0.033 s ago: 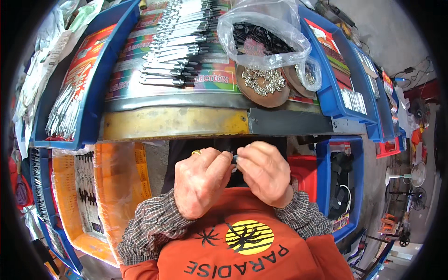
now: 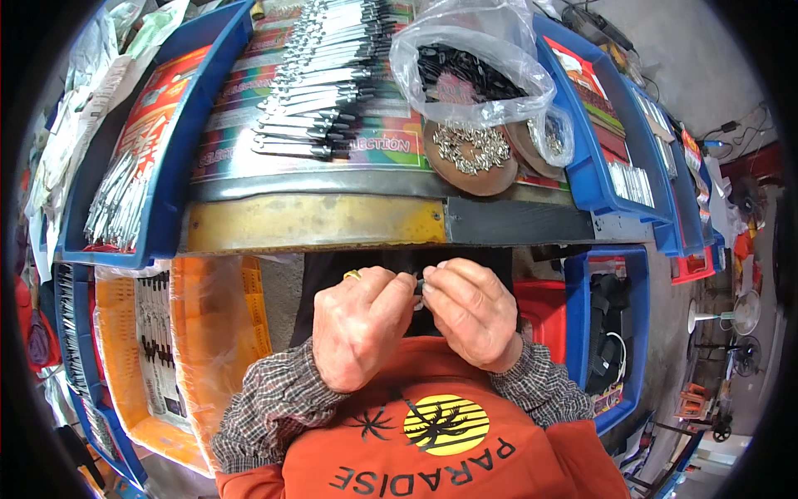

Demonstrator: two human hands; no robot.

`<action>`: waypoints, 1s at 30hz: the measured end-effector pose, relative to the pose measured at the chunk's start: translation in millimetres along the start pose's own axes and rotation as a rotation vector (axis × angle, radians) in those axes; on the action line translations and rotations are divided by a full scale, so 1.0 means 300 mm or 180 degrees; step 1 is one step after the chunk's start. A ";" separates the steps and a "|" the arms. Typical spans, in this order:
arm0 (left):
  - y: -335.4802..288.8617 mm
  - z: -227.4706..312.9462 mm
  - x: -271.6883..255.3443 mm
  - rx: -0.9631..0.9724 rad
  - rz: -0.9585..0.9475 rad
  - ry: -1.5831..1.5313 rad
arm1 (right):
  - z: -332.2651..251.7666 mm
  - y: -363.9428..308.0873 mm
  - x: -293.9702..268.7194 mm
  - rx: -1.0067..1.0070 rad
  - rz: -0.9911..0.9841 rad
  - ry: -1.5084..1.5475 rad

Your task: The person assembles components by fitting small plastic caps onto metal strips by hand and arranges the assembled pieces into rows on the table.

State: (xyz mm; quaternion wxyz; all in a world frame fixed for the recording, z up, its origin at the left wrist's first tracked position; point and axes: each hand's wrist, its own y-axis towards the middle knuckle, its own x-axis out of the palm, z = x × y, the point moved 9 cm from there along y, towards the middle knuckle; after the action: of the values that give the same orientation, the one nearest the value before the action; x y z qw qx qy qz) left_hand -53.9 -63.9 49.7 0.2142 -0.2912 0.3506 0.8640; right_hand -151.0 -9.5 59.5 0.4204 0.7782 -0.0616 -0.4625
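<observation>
At the counter's [image 2: 316,224] six o'clock, a dark bit [image 2: 419,285] is being pinched, maybe fitted, by left hand [image 2: 357,323] and right hand [image 2: 475,316], care being needed.

I have the left hand [image 2: 362,328] back upward, fingers curled in toward the right. The right hand [image 2: 472,312] faces it, fingers bent, tips bunched close by. Left forearm [image 2: 278,399] and right forearm [image 2: 544,387] converge from the near side.
</observation>
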 end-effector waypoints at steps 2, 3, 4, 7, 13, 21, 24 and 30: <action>-0.006 0.003 0.003 0.0078 -0.0013 0.0067 | -0.005 -0.004 -0.001 -0.0062 -0.0004 -0.0017; -0.004 0.006 0.000 0.0108 0.0006 0.0074 | -0.007 -0.004 0.004 -0.0096 -0.0032 -0.0046; -0.002 0.007 -0.004 0.0119 0.0015 0.0101 | 0.000 -0.011 0.006 -0.0057 0.0035 -0.0001; 0.013 0.005 -0.018 0.0155 0.0004 0.0114 | 0.032 0.006 -0.003 0.0097 0.0012 0.0267; 0.085 -0.058 -0.081 0.0274 -0.0087 0.0573 | 0.133 0.052 -0.059 0.0442 0.0293 0.0072; 0.246 -0.267 -0.236 0.0151 0.0572 0.0907 | 0.228 0.049 -0.058 0.0710 0.0549 0.0199; 0.312 -0.315 -0.254 0.0321 0.0546 0.1133 | 0.234 0.048 -0.041 0.0750 0.0533 0.0284; 0.411 -0.372 -0.203 0.0408 0.0445 0.1101 | 0.248 0.032 -0.030 0.0808 0.0509 0.0294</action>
State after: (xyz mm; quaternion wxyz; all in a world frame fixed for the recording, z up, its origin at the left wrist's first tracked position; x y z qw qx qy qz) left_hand -40.4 -237.3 83.4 0.1083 -0.3960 0.4559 0.7897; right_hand -210.7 -55.8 56.1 0.3565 0.8381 -0.1620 -0.3798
